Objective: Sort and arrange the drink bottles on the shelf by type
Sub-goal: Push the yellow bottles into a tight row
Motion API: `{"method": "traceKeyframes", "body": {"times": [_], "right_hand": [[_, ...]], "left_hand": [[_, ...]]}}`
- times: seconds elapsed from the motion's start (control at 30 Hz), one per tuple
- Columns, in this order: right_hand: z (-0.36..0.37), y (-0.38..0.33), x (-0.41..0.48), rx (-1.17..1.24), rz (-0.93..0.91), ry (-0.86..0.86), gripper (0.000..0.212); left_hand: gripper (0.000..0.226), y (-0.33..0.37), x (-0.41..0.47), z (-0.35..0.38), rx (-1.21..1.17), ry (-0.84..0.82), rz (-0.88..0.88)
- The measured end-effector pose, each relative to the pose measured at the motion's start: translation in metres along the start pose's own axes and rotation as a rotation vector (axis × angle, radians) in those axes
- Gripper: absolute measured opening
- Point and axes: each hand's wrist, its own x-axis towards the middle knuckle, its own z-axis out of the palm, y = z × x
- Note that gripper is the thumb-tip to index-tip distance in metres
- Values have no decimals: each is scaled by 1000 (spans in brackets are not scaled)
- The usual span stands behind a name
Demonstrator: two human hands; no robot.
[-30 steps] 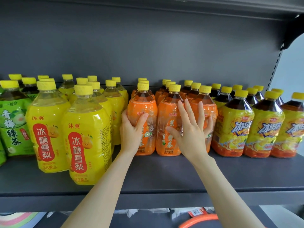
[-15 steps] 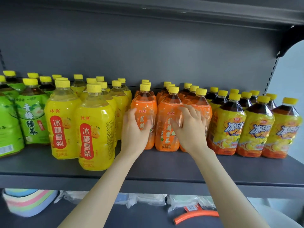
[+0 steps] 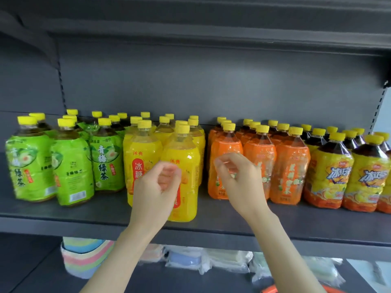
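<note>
Grey shelf (image 3: 232,216) across mid-frame: green bottles (image 3: 72,172), yellow bottles (image 3: 143,153), orange bottles (image 3: 260,159), dark tea bottles (image 3: 330,176), left to right. Centre: left hand (image 3: 155,191), right hand (image 3: 241,182), grips curled, empty, blurred. Far-right bottles cropped.

light: bright, even | blur: motion smear throughout | edges: shelf (image 3: 211,234) bows

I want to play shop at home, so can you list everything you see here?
Green tea bottles: about nine, green labels, yellow caps, shelf's left end.
Pear drink bottles: about nine, yellow, right of the green ones.
Orange tea bottles: about nine, orange labels, middle-right.
Iced black tea bottles: at least eight, dark, yellow-orange labels, right end.
Shelf: one, dark grey, under the bottles.
Striped stack: one, pastel, below the shelf, left.
Plastic-wrapped packs: several, pale, below the shelf.
Left hand: fingers curled, before pear drinks.
Right hand: fingers curled, before orange bottles.
</note>
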Motion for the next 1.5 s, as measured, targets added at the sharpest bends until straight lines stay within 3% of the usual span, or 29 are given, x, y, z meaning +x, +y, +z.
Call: {"method": "traceKeyframes", "body": {"times": [0.17,0.3,0.4,0.5,0.57,0.7,0.9,1.23,1.37,1.5], "right_hand": [[57,-24,-14,66,133,88,28],[88,-30,-23,185,277,171,59],[100,-27,-23,302,395,144,79],[111,-22,-17,447,518,114,94],[116,-16,-16,514,579,97,91],[127,-8,-20,497,528,157,57],[135,-5,-22,499,497,235,44],[139,-7,-22,476,482,271,49],[139,-9,-25,492,476,249,56],[144,-9,-26,517,476,216,51]], "left_hand": [[12,-47,9,-50,20,35,-11],[48,-82,26,-62,81,40,-83],[79,-95,39,-58,0,-60,-195],[94,-107,52,-51,-88,-121,-262],[101,-114,60,-44,-133,-143,-303],[112,-126,65,-33,-119,-160,-323],[105,-143,62,-40,-89,-50,-257],[98,-143,54,-50,-33,8,-159],[62,-127,33,-42,89,273,49],[37,-108,18,-25,-138,163,185]]}}
